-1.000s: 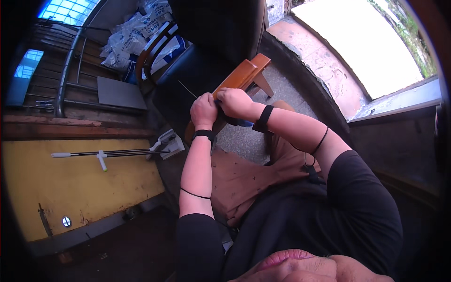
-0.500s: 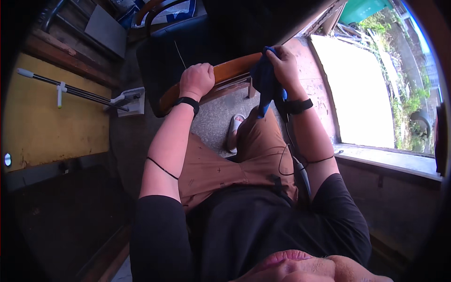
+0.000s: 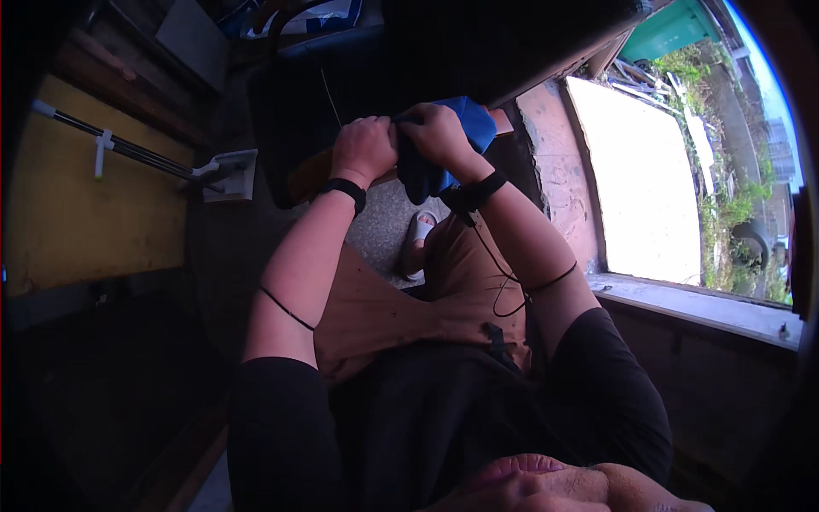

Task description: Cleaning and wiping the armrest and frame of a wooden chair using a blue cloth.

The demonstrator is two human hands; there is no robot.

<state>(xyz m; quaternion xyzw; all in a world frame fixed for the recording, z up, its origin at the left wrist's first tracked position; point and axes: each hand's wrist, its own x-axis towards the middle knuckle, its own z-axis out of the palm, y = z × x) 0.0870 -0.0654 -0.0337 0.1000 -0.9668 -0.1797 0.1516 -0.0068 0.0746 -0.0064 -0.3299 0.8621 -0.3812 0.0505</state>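
Knees in brown shorts (image 3: 401, 307) sit lowest and closest, with one foot in a pale sandal (image 3: 420, 229) on the grey floor just past them. Two bare arms reach up from there. Each wrist wears a black band. The left hand (image 3: 365, 149) is closed in a fist, and the right hand (image 3: 437, 135) is closed too; both are clamped on the blue cloth (image 3: 452, 141). The hands touch each other at the top edge of the cloth. The cloth hangs down and to the right from the grip, so its long way runs from the fists toward the right wrist, and the right hand has more of it. A thin thread (image 3: 329, 96) rises from near the left fist. Behind the hands is a brown wooden chair (image 3: 307, 171). Farther off on the left, a long rod (image 3: 128, 147) lies across a yellow board (image 3: 85, 213), near its top edge. Far right, a bright window opening (image 3: 648, 179) shows green plants outside.
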